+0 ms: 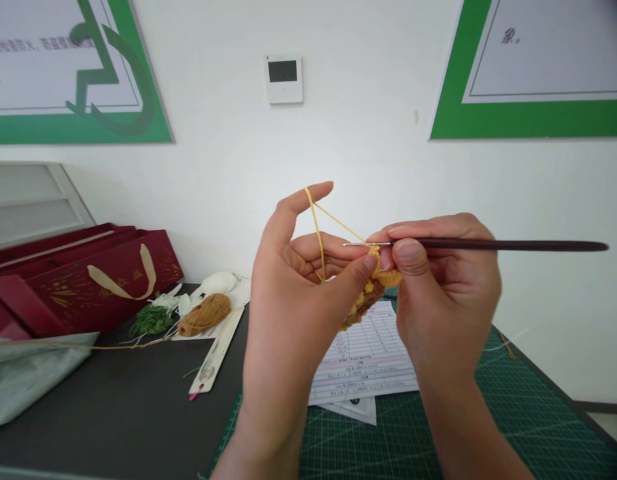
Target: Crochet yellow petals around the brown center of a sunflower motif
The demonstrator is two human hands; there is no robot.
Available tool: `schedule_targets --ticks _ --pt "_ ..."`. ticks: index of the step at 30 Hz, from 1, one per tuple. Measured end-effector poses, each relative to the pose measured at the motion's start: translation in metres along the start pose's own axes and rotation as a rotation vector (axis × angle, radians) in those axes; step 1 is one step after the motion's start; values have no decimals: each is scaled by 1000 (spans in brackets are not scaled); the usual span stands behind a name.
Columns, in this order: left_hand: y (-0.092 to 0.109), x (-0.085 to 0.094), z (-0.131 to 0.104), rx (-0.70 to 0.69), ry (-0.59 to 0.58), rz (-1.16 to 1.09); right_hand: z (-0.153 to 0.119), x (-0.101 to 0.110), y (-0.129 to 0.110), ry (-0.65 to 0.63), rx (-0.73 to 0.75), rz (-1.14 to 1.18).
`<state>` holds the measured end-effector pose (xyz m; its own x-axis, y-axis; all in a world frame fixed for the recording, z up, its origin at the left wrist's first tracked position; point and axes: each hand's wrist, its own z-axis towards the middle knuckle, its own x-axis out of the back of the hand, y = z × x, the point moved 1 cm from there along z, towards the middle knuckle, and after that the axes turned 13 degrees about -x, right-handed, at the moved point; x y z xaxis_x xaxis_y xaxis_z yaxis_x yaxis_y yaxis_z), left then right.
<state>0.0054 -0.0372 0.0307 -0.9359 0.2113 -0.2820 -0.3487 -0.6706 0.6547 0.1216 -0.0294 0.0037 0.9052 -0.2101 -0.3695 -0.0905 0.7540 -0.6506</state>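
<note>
My left hand (298, 300) pinches a small yellow and brown crochet piece (367, 301) between thumb and fingers. Yellow yarn (338, 222) loops over its raised index finger and runs down to the piece. My right hand (443, 287) grips a crochet hook (513, 245) with a dark handle and a thin metal tip. The hook lies nearly level, its tip pointing left, passing through or just by the top of the yellow stitches. The right fingers also touch the edge of the piece. Part of the crochet piece is hidden behind my left thumb.
Under my hands are a printed sheet (368, 367) and a green cutting mat (528, 413). To the left, on the dark table (138, 413), lie brown yarn (206, 315), green yarn (152, 321), white yarn (219, 283), a bookmark-like strip (216, 353) and red gift bags (88, 287).
</note>
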Motion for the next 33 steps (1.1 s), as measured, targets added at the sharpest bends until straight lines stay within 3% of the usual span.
schedule_targets --ticks 12,17,21,26,33 --pt "1 -9 -7 -32 62 37 -2 -6 6 87 72 98" --pt "-1 -6 -4 1 -34 -14 -1 -6 8 89 68 106" --pt "-3 -2 -1 86 3 -91 1 -4 9 17 6 179" --pt "-4 2 4 220 -42 -243 6 4 10 -75 -139 242" --pt "2 6 4 237 -25 -189 10 12 13 -178 -191 246"
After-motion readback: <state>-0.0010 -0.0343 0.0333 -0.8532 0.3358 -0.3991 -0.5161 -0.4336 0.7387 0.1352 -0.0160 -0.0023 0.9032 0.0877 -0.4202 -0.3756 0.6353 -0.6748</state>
